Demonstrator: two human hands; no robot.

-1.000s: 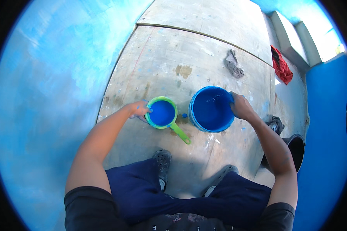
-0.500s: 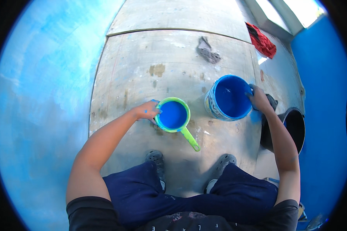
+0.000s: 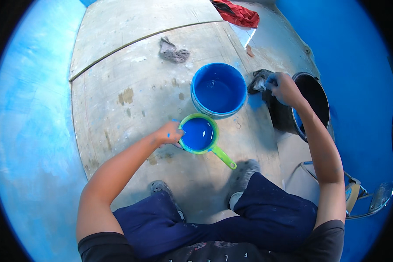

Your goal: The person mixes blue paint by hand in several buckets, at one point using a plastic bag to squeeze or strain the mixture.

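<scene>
My left hand grips the rim of a light-green water dipper by its left side. Blue paint fills much of the dipper, whose handle points toward my right foot. Just beyond the dipper stands a paint bucket, upright, its inside coated blue with blue paint at the bottom. To the right of that bucket, my right hand hovers with bent, blue-stained fingers somewhat apart and nothing visible in them. Close to its fingertips lies a crumpled dark plastic or cloth.
A black bucket tilts beside my right forearm. A grey rag lies on the paint-spotted board floor, and a red cloth lies farther off. Blue walls rise on both sides. A metal-framed chair stands at the lower right.
My right hand has let go of the paint bucket's rim and moved to the right of it. The bucket now stands closer to the dipper. The view has turned rightward.
</scene>
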